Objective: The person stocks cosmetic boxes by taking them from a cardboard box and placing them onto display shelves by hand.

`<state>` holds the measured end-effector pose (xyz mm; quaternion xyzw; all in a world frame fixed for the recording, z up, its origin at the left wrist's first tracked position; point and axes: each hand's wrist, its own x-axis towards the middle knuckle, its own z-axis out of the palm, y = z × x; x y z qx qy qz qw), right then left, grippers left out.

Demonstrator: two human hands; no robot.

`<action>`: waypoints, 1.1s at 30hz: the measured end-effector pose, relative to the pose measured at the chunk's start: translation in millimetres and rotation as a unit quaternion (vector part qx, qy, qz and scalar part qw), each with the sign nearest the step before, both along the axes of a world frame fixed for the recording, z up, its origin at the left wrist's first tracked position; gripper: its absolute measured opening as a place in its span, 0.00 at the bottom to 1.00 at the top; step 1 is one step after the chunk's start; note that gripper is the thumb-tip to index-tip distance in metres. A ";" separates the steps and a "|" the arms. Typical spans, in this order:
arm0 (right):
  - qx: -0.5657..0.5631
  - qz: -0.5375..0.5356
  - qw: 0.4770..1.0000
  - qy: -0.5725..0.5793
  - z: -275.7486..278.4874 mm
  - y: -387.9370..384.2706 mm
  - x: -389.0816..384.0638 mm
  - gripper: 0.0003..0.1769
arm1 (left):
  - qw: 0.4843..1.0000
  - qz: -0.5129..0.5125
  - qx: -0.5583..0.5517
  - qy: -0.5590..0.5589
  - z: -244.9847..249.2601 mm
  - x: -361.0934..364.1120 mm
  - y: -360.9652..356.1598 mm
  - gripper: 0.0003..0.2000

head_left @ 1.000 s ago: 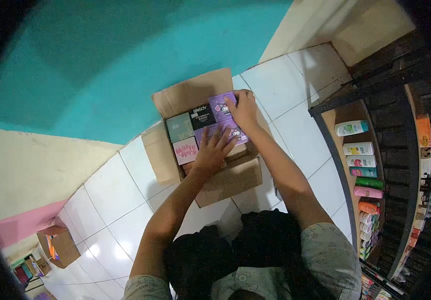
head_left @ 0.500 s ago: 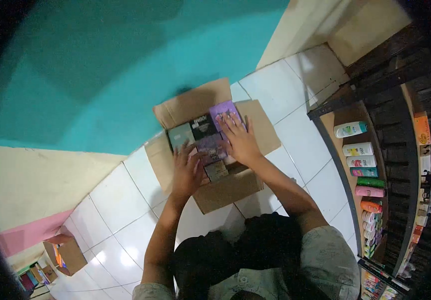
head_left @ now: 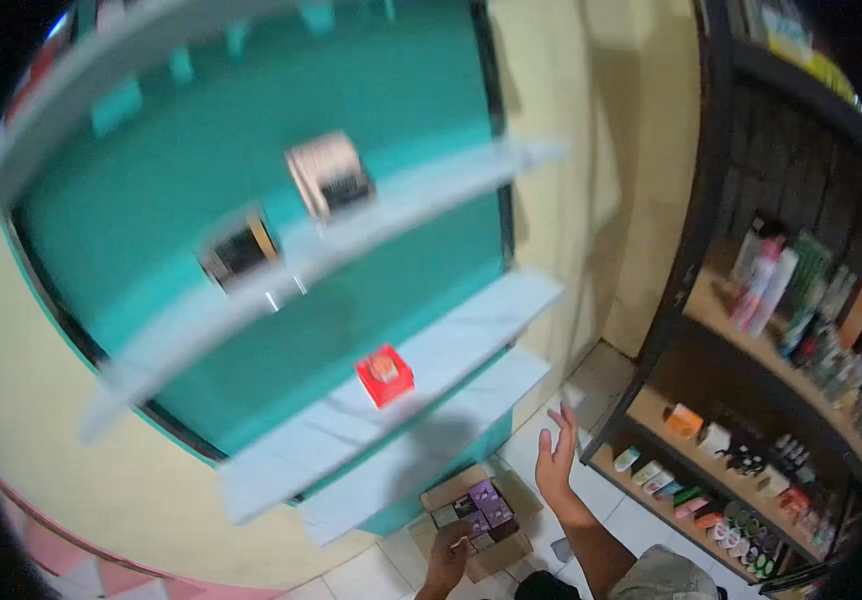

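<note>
Low in the view, an open cardboard carton (head_left: 509,556) on the floor holds several small boxes, among them a purple box (head_left: 491,502). My left hand (head_left: 445,556) is over its near left side, fingers bent and a little apart; I see nothing held, and blur hides whether it touches the boxes. My right hand (head_left: 557,462) is raised to the right of the carton, open, with fingers and thumb spread and nothing in it. Ahead, a red box (head_left: 385,376) stands on a white marbled shelf (head_left: 281,462).
A higher white shelf (head_left: 171,345) carries a dark box (head_left: 241,252) and a pale pink box (head_left: 329,175). On the right a black-framed rack (head_left: 673,330) holds bottles and other goods. A small grey flat thing (head_left: 562,549) lies on the tiled floor.
My view has swung up from the carton to the wall shelves. My right hand has left the boxes and risen to the right; my left hand stays near the carton.
</note>
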<state>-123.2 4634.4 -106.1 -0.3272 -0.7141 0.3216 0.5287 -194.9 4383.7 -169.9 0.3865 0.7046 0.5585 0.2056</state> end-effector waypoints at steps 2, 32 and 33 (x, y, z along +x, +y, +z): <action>0.018 -0.022 0.998 0.049 104.2 7.1 4.7 0.20 | 0.997 -0.014 0.011 -0.070 96.6 17.4 7.9 0.14; 0.502 0.129 0.821 -0.238 681.1 127.9 -74.5 0.38 | 0.928 0.328 0.176 0.004 375.9 28.6 -143.7 0.06; 0.464 0.147 0.832 -0.265 684.6 126.4 -72.7 0.39 | 0.940 0.292 0.175 0.029 383.0 23.7 -133.4 0.06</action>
